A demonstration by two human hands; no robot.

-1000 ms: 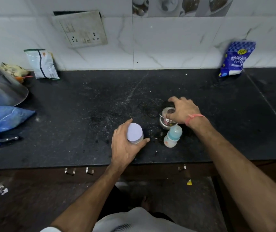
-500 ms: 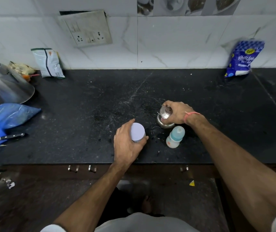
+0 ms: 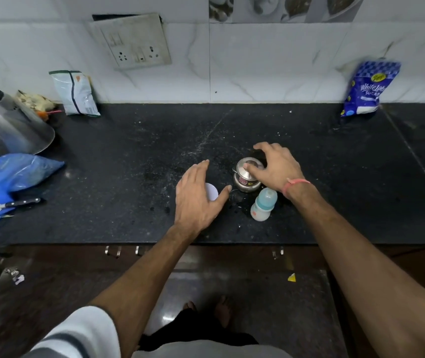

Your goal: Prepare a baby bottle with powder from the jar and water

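head view. a small round steel jar (image 3: 247,177) is seen standing upright on the black speckled counter (image 3: 128,164), its polished lid in place, so its contents cannot be seen. a baby bottle (image 3: 263,204) is seen just beside the jar on its near side, upright, with a translucent pale blue cap over a white body; whether anything is in it cannot be told. a white round-topped container (image 3: 212,191) is seen to the left of the jar, mostly covered by the left hand (image 3: 198,197); its contents are hidden.

the right hand (image 3: 276,167) is placed over the jar from the right, fingers (image 3: 251,167) spread and curved, the thumb resting on the lid and the other fingers arched beyond the far rim; the jar is not clasped. a red thread band (image 3: 295,183) is worn at that wrist. the left hand is held open above the white container, fingers extended and loosely spread, thumb tip pointing toward the jar; contact with the container cannot be told.

at the back wall a blue sugar packet (image 3: 367,89) and a white pouch (image 3: 76,93) are leaned against marbled tiles. a conical steel vessel (image 3: 7,122), a blue plastic bag (image 3: 7,177) and a black-handled knife (image 3: 10,205) are seen at the left.
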